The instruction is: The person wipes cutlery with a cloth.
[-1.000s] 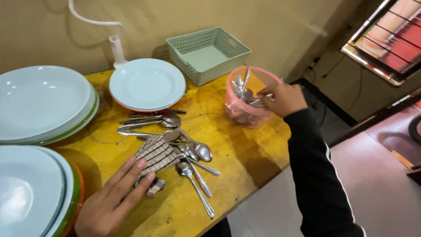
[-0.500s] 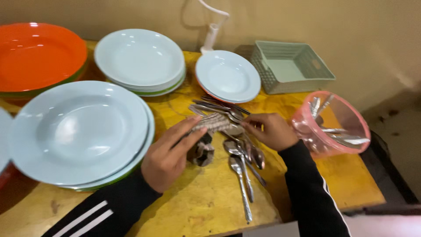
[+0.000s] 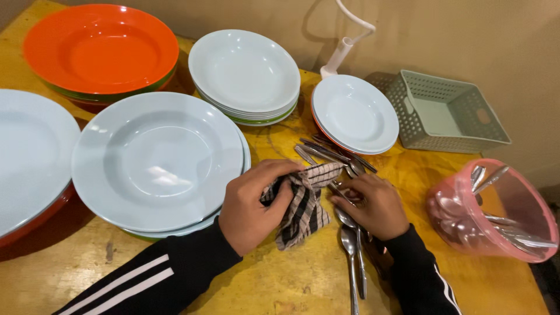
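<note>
Now the left hand (image 3: 252, 210) is gripping the striped cloth (image 3: 303, 204), lifted off the yellow bench (image 3: 280, 286) where it was lying flat a moment ago, while the right hand (image 3: 373, 204), back from the pink tub (image 3: 496, 210), is closing its fingers on a spoon (image 3: 352, 245) in the pile beside the cloth.

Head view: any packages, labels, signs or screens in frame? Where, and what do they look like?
None: no package, label, sign or screen shows.
Nearest to packaging are two open containers.
Pale green perforated plastic basket: back right of the yellow wooden table, rectangular, nothing visible inside.
Translucent pink plastic tub: right edge, round, holds metal spoons.
</note>
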